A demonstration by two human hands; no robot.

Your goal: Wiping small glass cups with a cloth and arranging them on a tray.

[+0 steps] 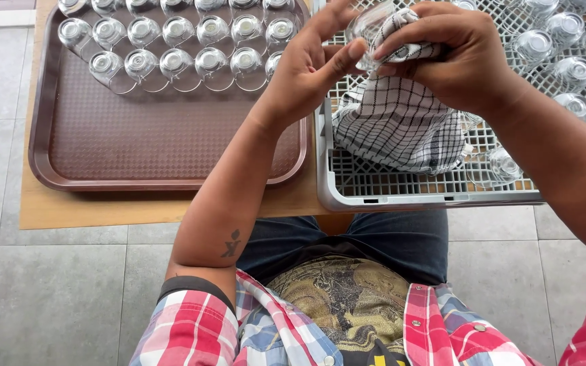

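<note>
The left hand (306, 68) holds a small clear glass (369, 26) above the far left corner of a grey plastic rack (347, 193), its grip closed on the glass with thumb and fingertips at the rim. The right hand (459, 54) has its grip closed on a black-and-white checked cloth (398, 122), pressing a fold of it against the glass (the rest of the cloth hangs down onto the rack). More clear glasses (564, 47) stand in the far right part of the rack. To the left, just beside the rack, a brown tray (137, 149) rests on the wooden counter (69, 210), with rows of upturned glasses (178, 51) along its far side. The person wears a red, white and blue plaid shirt (198, 325).
</note>
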